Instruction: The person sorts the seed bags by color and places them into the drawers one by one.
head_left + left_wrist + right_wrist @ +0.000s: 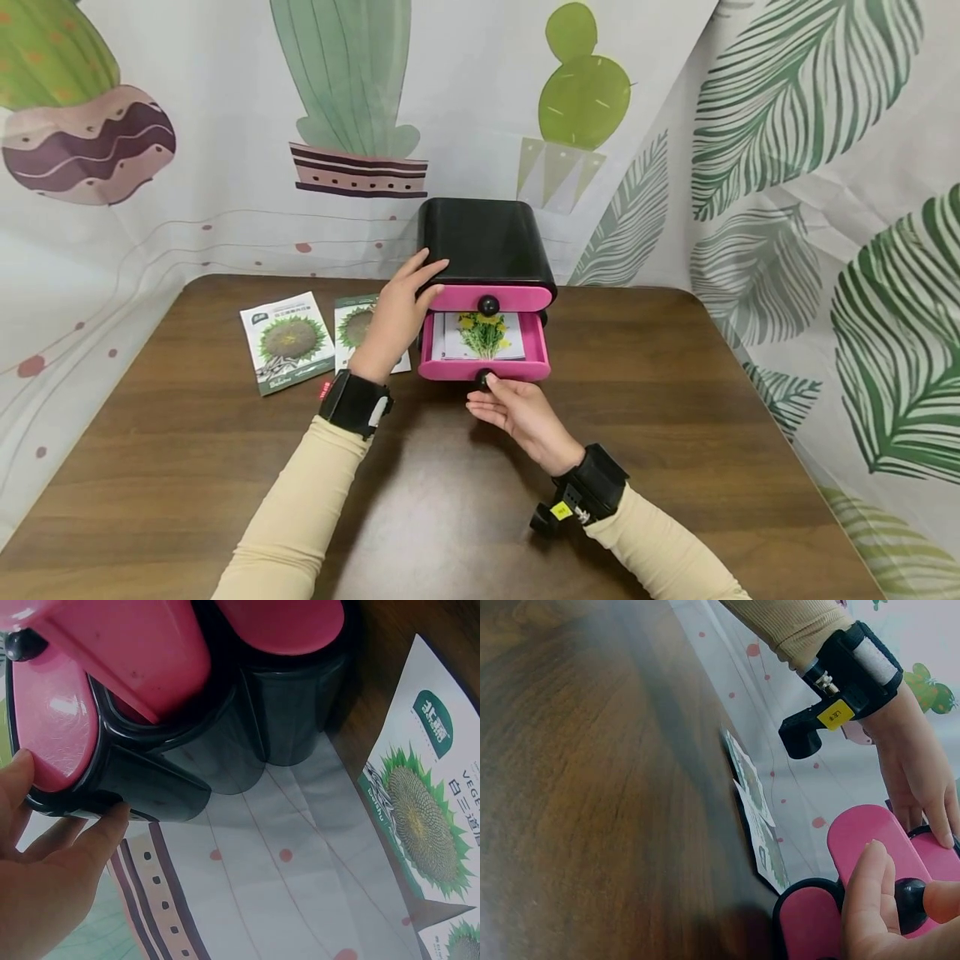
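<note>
1. We had the right hand in a narrow pinch on the black knob of the pulled-out pink drawer.
2. Flower-print packet lay inside, just beyond our pinch.
3. We rested the left hand, fingers spread, on the black cabinet, up-left of the pinch.
4. Two sunflower packets lay further left on the table.

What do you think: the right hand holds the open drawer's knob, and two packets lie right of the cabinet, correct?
Not quite: the head view shows both packets left of the cabinet. The right hand does hold the knob of the open drawer.
</note>
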`<control>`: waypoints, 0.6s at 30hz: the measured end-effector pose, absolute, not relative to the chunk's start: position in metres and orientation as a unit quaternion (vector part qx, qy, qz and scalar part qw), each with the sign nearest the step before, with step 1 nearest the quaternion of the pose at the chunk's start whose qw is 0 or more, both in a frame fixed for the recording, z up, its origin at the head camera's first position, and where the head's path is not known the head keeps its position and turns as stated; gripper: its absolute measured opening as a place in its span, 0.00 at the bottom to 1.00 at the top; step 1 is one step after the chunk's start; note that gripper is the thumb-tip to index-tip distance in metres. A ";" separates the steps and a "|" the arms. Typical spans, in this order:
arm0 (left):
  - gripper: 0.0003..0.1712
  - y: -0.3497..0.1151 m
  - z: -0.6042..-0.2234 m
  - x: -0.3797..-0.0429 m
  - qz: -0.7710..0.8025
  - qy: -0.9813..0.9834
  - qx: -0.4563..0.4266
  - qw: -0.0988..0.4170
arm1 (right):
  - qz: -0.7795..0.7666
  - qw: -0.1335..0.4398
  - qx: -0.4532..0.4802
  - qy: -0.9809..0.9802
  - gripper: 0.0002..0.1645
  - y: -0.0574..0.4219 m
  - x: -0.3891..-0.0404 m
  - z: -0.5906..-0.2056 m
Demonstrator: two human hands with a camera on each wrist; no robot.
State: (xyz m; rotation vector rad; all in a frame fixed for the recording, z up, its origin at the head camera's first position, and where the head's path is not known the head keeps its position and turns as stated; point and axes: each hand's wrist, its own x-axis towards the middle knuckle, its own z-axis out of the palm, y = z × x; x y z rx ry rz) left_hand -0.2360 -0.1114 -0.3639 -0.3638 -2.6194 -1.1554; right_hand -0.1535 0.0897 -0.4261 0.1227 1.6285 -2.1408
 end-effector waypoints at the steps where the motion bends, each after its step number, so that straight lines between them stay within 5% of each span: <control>1: 0.24 -0.111 -0.364 -0.236 -0.397 -0.900 -0.125 0.128 | -0.778 0.217 0.048 0.588 0.29 0.090 -0.156 -0.427; 18: 0.24 -0.111 -0.364 -0.236 -0.400 -0.899 -0.125 0.128 | -0.815 0.192 0.068 0.543 0.19 0.081 -0.198 -0.427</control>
